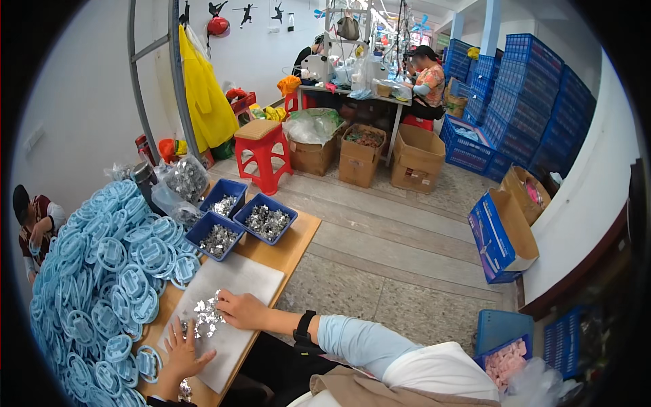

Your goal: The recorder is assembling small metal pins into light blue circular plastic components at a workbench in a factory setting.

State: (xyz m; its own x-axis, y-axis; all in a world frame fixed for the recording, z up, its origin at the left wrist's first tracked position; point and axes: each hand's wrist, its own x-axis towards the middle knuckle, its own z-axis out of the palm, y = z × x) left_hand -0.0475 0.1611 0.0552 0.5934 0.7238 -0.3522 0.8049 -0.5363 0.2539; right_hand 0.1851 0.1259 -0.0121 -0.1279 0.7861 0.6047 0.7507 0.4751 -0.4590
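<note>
Now both hands [241, 308] [182, 349] flat, fingers spread, on shiny bits [205, 315]; careless sweep could knock bits off white board [251, 278].

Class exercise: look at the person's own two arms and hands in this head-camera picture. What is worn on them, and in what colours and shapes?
The right hand is bare, with a black band like a watch around the wrist and a light blue sleeve above it. The left hand is bare too, its fingers uncovered; only a dark cuff edge shows at the picture's lower edge.
</note>
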